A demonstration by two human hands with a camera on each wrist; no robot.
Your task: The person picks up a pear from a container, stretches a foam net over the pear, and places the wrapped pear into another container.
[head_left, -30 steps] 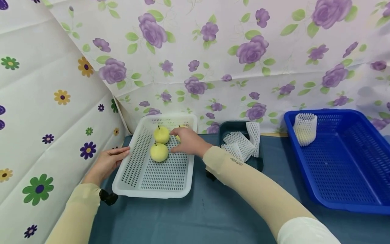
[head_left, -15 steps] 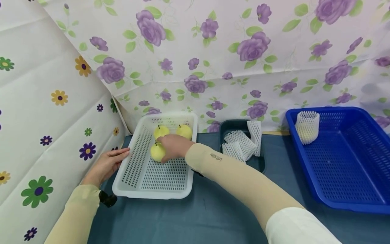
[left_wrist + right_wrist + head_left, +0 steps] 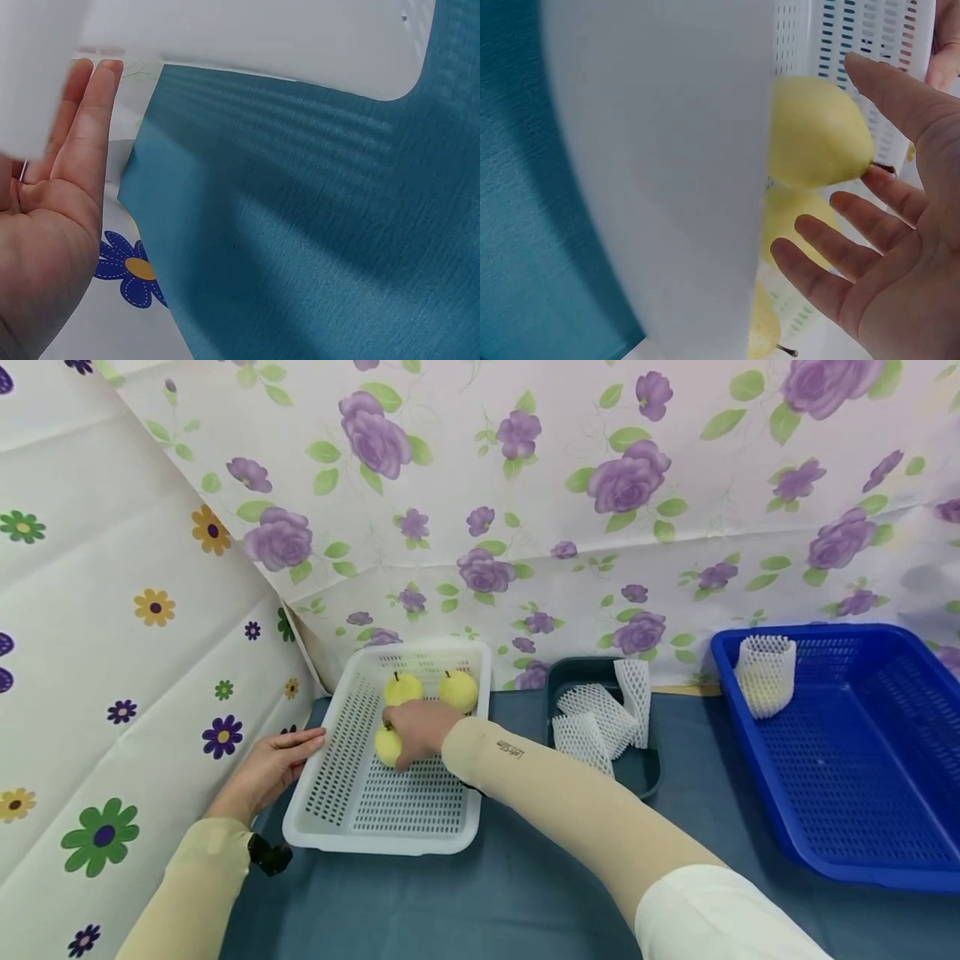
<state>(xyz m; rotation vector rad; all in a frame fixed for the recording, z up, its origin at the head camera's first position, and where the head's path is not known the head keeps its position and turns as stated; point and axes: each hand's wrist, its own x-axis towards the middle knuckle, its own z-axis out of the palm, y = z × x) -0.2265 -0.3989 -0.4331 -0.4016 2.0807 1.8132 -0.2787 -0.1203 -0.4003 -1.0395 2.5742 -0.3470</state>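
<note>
A white plastic basket (image 3: 382,843) at the left of the table holds three yellow-green pears. My right hand (image 3: 423,727) reaches over the front pear (image 3: 387,747) and hides part of it. In the right wrist view its fingers are spread, with thumb and forefinger on either side of this pear (image 3: 817,135), the forefinger near the stem. Behind it lie the back left pear (image 3: 402,689) and the back right pear (image 3: 459,692). My left hand (image 3: 266,772) touches the basket's left rim with straight fingers (image 3: 94,127); its thumb is mostly hidden in the left wrist view.
Right of the basket, a dark green tray (image 3: 651,781) holds several white foam net sleeves (image 3: 596,718). At far right, a blue basket (image 3: 765,793) contains a pear in a foam net (image 3: 767,681). Flowered sheets (image 3: 525,527) hang behind and at the left of the blue-green tablecloth (image 3: 517,902).
My right hand has moved from the back right pear, leftward and nearer to me, over the front pear. The left hand stays at the basket's rim.
</note>
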